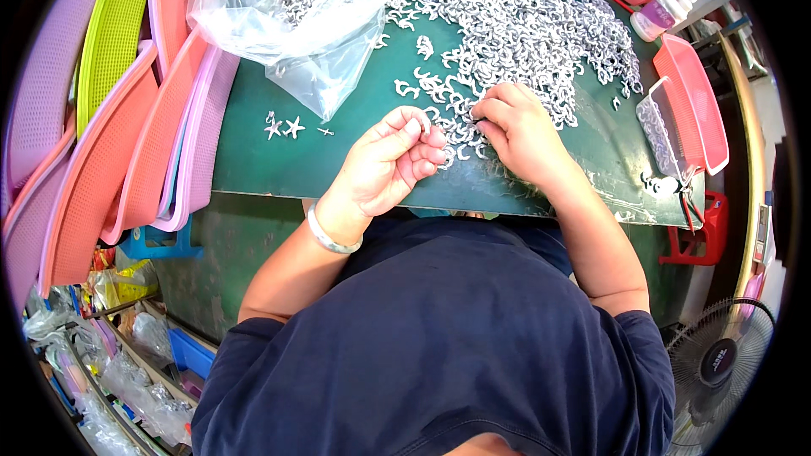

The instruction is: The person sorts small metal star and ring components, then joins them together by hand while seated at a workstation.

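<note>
Between the thumb and forefinger of my left hand is a small grey curved piece, pinched near the table's front edge. The other fingers of that hand are curled in. My right hand reaches into the near edge of a big heap of similar grey curved pieces. Its fingertips are drawn together among them, and whatever they grip is hidden. Loose curved pieces lie between the two hands. Small star-shaped pieces rest on the green table to the left.
A clear plastic bag with more grey pieces stands at the back left. Stacked coloured baskets crowd the left side. On the right are a pink basket, a clear tray and pliers. A fan stands lower right.
</note>
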A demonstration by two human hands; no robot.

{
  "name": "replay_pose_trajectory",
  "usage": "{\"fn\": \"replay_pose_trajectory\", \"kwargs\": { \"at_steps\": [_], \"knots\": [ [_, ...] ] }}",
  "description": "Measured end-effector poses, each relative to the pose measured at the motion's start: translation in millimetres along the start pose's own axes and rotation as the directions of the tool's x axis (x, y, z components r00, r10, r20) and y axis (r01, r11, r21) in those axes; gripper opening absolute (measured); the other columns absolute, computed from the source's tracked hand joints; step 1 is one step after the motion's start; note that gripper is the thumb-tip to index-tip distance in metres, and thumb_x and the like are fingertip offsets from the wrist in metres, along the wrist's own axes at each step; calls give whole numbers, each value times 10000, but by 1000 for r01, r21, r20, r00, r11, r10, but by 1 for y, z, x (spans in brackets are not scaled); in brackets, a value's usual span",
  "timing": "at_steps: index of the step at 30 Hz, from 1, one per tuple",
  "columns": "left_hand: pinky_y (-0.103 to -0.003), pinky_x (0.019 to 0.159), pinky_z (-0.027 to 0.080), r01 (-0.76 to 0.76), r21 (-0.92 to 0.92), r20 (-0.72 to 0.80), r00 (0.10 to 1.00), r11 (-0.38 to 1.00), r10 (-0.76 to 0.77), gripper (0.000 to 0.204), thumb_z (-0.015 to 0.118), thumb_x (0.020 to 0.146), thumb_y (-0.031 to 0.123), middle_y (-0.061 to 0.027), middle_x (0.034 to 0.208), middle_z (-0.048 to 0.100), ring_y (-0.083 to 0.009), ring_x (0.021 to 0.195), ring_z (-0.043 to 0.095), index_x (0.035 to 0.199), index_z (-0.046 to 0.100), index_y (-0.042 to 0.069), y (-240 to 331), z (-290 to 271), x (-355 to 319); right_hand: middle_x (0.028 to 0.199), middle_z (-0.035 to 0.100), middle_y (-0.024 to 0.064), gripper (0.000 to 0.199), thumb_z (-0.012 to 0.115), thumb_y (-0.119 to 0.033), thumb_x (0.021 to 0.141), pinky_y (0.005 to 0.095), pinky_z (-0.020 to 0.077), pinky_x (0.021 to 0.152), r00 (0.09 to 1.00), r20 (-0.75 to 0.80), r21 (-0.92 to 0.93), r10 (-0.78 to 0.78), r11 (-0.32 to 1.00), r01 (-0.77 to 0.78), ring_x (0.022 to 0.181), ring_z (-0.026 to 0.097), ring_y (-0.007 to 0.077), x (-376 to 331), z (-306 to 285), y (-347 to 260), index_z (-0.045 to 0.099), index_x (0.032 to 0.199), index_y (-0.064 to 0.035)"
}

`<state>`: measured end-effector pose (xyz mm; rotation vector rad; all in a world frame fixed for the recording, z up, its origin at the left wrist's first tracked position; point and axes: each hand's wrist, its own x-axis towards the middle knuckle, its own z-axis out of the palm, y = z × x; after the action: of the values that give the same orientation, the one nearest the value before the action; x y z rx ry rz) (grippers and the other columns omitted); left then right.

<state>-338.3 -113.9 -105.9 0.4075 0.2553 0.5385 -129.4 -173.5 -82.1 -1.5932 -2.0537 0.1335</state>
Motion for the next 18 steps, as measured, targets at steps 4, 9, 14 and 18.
{"fn": "replay_pose_trajectory", "kwargs": {
  "at_steps": [4, 9, 14, 18],
  "knots": [
    [-263, 674, 529, -22, 64, -33, 999, 998, 24, 100, 450, 921, 115, -127, 903, 622, -200, 793, 639, 919, 514, 38, 2, 0, -4, 848, 549, 69, 87, 619, -59, 727, 358, 417, 759, 998, -39, 78, 41, 996, -38, 844, 511, 267, 1, -2, 0, 622, 813, -55],
    [-291, 728, 520, -86, 133, -180, 978, 987, 109, 81, 468, 860, 68, -169, 940, 609, -225, 847, 624, 905, 513, 18, 8, 1, -12, 844, 545, 69, 91, 627, -77, 723, 361, 413, 754, 997, -66, 20, -29, 999, 30, 836, 506, 266, 9, 1, -2, 618, 812, -59],
    [-276, 724, 506, -78, 150, -193, 975, 986, 107, 121, 482, 860, 91, -142, 942, 591, -190, 808, 598, 938, 518, 5, 9, -6, -14, 851, 539, 74, 125, 636, -118, 708, 368, 394, 784, 1000, 13, -136, -20, 990, 21, 876, 502, 257, 22, 9, -6, 627, 821, -63],
    [-272, 708, 489, -64, 175, -237, 966, 982, 105, 155, 484, 871, 118, -112, 916, 577, -168, 780, 570, 965, 518, -1, 8, -4, -17, 856, 542, 78, 165, 626, -117, 696, 372, 384, 802, 995, 101, -231, 16, 973, 8, 898, 501, 255, 27, 9, -4, 631, 852, -65]
  ]
}}
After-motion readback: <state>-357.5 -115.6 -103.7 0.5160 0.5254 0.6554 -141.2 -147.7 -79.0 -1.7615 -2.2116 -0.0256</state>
